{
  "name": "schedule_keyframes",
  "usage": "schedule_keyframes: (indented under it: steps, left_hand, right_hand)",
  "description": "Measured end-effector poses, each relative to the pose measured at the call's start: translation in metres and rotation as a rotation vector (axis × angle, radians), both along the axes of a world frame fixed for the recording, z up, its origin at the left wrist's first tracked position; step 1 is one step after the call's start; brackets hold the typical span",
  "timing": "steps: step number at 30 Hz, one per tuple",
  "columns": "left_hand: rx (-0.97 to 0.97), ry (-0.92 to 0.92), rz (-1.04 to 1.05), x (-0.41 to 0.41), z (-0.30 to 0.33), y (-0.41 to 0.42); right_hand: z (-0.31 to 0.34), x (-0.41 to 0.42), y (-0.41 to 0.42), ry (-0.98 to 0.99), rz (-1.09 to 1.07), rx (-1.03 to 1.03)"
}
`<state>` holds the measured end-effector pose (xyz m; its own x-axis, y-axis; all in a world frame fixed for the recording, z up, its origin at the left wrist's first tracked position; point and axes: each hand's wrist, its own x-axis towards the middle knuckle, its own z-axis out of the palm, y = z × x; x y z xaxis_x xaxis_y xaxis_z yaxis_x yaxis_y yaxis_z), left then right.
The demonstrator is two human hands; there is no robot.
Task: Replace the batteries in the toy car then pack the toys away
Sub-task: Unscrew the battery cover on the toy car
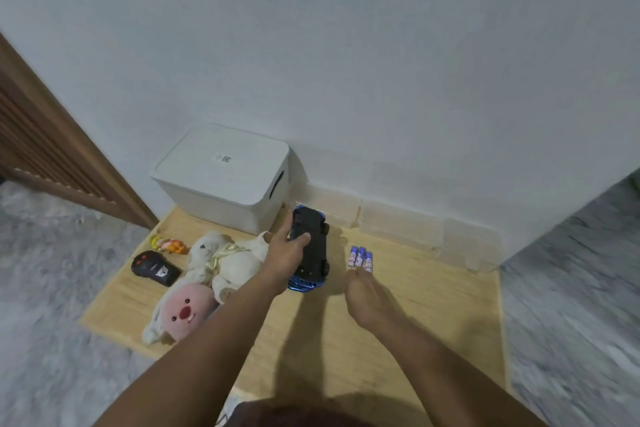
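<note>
Left hand (pixel 289 248) gripping one upturned toy car (pixel 309 250), right hand (pixel 363 295) half-curled, empty, near three batteries (pixel 360 258)

I can read no text anywhere. At my eleven o'clock, the white plastic lidded storage box (pixel 225 180) carries a small label with a dark code-like square, too small to make out. The three blue-and-white batteries (pixel 360 257) at one o'clock and the black remote control (pixel 154 268) at ten o'clock show printing, blurred beyond reading.
</note>
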<state>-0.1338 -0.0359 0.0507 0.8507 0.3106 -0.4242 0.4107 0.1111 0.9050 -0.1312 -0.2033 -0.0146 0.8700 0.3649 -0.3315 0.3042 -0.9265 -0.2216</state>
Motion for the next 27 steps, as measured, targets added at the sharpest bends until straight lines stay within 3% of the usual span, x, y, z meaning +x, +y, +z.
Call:
schedule_keyframes:
  steps: [3,8,16,20,24,27]
  left_hand:
    - [-0.017,0.042,-0.001,-0.001,-0.006,-0.001]
    - [-0.039,0.080,-0.007,-0.002,-0.013,-0.001]
    - [-0.079,0.122,-0.024,-0.008,-0.019,-0.002]
    - [-0.123,0.138,-0.044,-0.008,-0.024,-0.009]
    - [-0.116,0.117,-0.064,-0.009,-0.023,-0.019]
    - [-0.135,0.110,-0.084,-0.007,-0.024,-0.023]
  right_hand:
    - [-0.010,-0.011,-0.010,-0.058,0.071,-0.057]
    - [-0.016,-0.010,-0.018,-0.063,0.065,0.013]
    - [-0.003,0.011,-0.026,0.049,-0.378,0.450]
    - [0.018,0.024,-0.012,0.089,-0.487,0.702]
    - [0.039,0.033,0.008,0.060,-0.369,0.753]
    - [0.042,0.036,0.017,0.021,-0.251,0.623]
